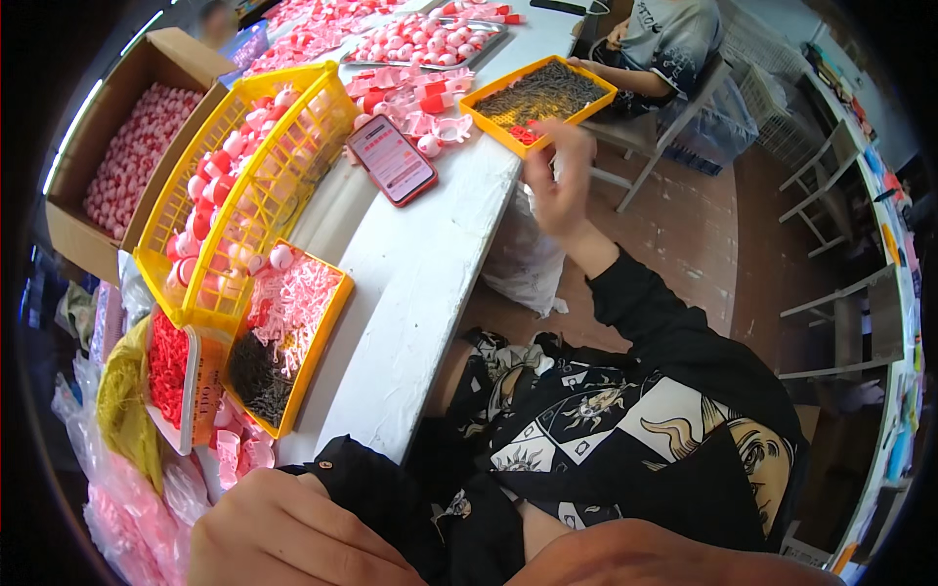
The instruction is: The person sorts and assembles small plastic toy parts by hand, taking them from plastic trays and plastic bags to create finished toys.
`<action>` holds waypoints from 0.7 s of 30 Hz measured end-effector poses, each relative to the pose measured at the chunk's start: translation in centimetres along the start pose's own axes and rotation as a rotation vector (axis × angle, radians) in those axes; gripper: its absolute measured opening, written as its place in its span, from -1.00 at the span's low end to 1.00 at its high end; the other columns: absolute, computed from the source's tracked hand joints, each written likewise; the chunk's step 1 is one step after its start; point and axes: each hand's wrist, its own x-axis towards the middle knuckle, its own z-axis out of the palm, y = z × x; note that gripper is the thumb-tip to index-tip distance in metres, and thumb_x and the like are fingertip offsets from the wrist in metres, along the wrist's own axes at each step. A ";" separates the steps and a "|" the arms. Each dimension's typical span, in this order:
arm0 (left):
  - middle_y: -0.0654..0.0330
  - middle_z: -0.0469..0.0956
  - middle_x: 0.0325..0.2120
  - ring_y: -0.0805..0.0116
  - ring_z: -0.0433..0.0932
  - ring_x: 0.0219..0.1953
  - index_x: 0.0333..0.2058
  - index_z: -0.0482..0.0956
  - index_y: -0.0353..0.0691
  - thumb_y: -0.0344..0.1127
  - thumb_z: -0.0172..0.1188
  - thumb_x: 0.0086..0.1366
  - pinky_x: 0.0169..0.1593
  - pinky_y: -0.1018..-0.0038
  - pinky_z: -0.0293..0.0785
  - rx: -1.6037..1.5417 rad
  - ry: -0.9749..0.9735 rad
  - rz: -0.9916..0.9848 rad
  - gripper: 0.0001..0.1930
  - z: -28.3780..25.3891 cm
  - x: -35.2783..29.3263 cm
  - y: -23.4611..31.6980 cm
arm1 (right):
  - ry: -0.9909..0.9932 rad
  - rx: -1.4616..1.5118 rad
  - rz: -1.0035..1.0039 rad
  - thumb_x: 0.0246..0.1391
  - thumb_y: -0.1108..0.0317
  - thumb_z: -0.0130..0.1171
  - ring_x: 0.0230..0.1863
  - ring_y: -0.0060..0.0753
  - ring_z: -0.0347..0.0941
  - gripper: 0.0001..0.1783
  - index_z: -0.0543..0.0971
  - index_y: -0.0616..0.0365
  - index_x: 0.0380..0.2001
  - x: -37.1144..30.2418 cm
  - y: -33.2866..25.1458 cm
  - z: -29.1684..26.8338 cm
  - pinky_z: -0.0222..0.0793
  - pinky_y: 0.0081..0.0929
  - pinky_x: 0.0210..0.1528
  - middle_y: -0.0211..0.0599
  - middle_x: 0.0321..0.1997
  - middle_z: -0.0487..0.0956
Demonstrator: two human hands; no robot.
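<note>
My right hand point(562, 186), in a black sleeve, is at the near corner of a yellow tray point(598, 102). Its thumb and fingers are bent together as in a pinch; anything between the tips is too small to make out. Dark grey small pieces point(547, 93) fill most of that tray, with a few red pieces point(521, 134) beside my fingers. Close to the camera at the lower left is my left hand point(293, 532), back up, its fingers side by side and their tips cut off by the lower edge.
A phone point(393, 161) lies on the white table point(410, 264). Around it stand a yellow basket point(210, 181) of red-and-pink balls, another yellow tray point(322, 332), a clear tub point(174, 376) of red pieces and a cardboard box point(59, 210). Another person point(674, 44) sits across the corner.
</note>
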 end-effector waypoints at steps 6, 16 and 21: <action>0.18 0.66 -0.44 0.36 0.66 -0.32 -0.35 0.67 -0.24 -0.18 0.31 0.21 -0.25 0.58 0.56 0.110 -0.077 -0.262 -0.77 -0.4 4.7 0.0 | 0.388 0.622 1.142 0.18 0.26 0.13 -0.11 -0.42 0.41 -0.44 0.21 0.20 0.16 -1.0 11.1 -2.0 0.41 -0.48 -0.06 -0.16 -0.04 0.39; 0.06 0.62 -0.47 0.25 0.65 -0.43 -0.42 0.61 -0.42 -0.31 0.15 0.33 -0.39 0.50 0.59 0.156 0.264 -0.248 -0.74 1.1 0.4 1.8 | 0.011 0.408 1.127 0.13 -0.10 0.12 -0.53 -0.60 0.44 -0.57 0.52 0.07 -0.27 -2.7 20.8 2.4 0.38 -0.61 -0.54 -0.47 -0.47 0.51; 0.19 0.38 -0.72 0.32 0.36 -0.75 -0.62 0.41 -0.28 -0.18 -0.07 0.40 -0.67 0.48 0.26 0.569 0.929 -0.221 -0.58 3.6 -4.6 3.8 | -0.102 0.602 1.329 0.15 -0.07 0.12 -0.34 -0.48 0.54 -0.49 0.51 0.14 -0.04 -2.7 22.4 1.8 0.45 -0.52 -0.33 -0.27 -0.28 0.60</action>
